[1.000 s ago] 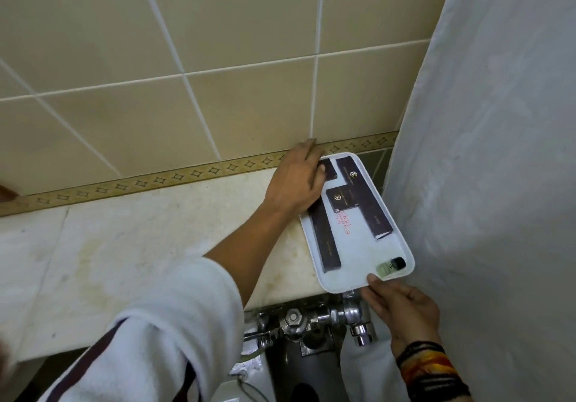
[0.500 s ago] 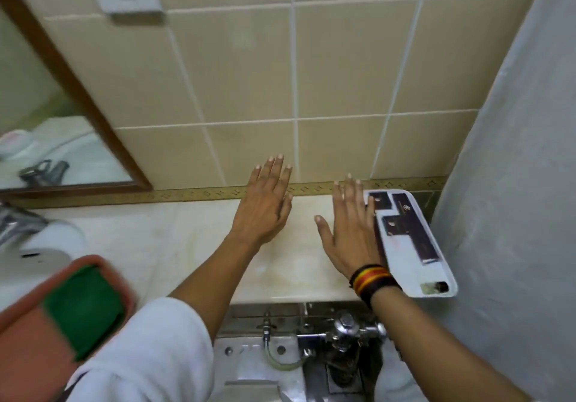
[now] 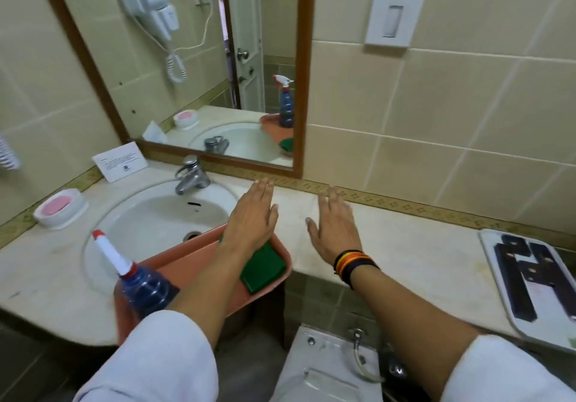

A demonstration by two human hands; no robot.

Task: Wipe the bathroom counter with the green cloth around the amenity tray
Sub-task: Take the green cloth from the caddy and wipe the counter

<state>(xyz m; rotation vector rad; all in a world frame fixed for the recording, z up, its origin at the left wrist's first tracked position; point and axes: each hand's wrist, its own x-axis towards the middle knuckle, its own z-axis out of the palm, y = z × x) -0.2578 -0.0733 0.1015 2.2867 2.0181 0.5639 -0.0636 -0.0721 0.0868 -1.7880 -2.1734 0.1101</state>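
Hovering flat over counter (image 3: 405, 245): left hand (image 3: 251, 219), right hand (image 3: 335, 225); grips wide, empty; green cloth (image 3: 263, 269) beneath.

1. I see the sink (image 3: 162, 214) set into the tabletop (image 3: 405, 255) at left, tap (image 3: 190, 175) behind it.
2. The basin tray (image 3: 193, 258) overlaps the sink's front, holding the cloth (image 3: 263, 269) and spray bottle (image 3: 137, 280).
3. The amenity tray (image 3: 498, 280) lies far right.
4. The soap dish (image 3: 60, 208) sits left of the sink.
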